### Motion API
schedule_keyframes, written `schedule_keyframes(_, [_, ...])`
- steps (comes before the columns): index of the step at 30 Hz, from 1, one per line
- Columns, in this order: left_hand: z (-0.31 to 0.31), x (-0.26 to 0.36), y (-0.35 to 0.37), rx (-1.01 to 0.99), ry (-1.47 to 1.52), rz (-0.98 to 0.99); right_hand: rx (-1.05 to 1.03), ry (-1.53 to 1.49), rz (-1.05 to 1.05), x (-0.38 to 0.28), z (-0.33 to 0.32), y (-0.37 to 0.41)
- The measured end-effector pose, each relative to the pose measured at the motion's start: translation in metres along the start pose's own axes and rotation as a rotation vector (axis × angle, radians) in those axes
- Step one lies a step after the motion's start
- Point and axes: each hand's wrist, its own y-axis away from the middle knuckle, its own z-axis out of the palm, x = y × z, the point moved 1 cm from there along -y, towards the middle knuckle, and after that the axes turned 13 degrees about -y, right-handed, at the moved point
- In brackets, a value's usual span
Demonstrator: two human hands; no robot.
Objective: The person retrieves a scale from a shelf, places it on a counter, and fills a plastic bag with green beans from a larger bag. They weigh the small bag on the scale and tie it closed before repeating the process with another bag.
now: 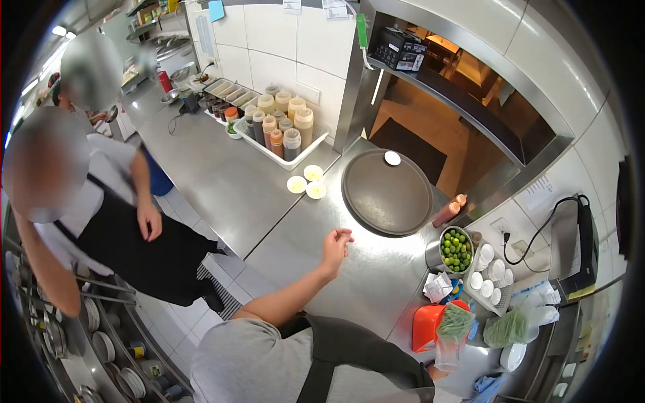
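Over the steel counter [295, 232], my left hand [336, 250] is raised with its fingers curled in together; I see nothing between them. Just beyond it lies a round dark tray [388, 193] with a small white lid-like disc [392, 158] on its far rim. Three small white cups [296, 184] with pale yellow contents stand to the left of the tray. Only a small part of my right hand [438, 372] shows, low beside my body, below a clear plastic bag [451, 352] and a red-orange container [424, 328] with green herbs [455, 321]. Its fingers are hidden.
Squeeze bottles [277, 124] crowd a white basket [289, 163] at the back. On the right stand a metal pot [435, 255] of limes, white cups [496, 271] and bagged greens [507, 329]. A co-worker in a black apron [144, 248] stands left, near plate shelves [101, 348].
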Motion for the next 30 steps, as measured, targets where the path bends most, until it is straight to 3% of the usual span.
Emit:
schedule_keyframes(5, [0.023,0.030,-0.013,-0.100,0.039,0.081,0.003,0.035,0.022,0.001,-0.003,0.002])
schedule_keyframes(9, [0.050,0.007,0.014,-0.148,-0.008,0.069,0.009,0.044,0.028,0.003,-0.001,-0.001])
schedule_keyframes(16, [0.063,-0.056,0.102,-0.536,-0.238,-0.203,0.024,0.028,0.028,0.009,0.009,0.001])
schedule_keyframes(30, [0.053,-0.054,0.112,-0.610,-0.357,-0.115,0.080,0.042,-0.003,0.009,0.014,0.018])
